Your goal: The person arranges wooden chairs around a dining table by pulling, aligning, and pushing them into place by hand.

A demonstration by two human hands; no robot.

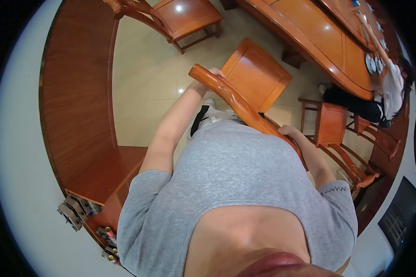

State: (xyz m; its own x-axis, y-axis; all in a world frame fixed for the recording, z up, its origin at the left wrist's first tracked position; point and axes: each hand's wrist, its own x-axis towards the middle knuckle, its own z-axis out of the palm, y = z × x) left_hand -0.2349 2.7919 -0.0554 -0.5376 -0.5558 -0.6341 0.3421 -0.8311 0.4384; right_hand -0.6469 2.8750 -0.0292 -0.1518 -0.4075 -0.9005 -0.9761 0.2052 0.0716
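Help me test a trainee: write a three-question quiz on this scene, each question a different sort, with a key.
1. True or false: the wearer's left hand and right hand are both on the same wooden rail.

2. Multiple choice: what does the other person stretch an arm over?
A. A cabinet on the left
B. The long table
C. A chair near the top left

3. Fill in the blank: the colour of the wearer's short-sleeved top is ____.

Key:
1. True
2. B
3. Grey
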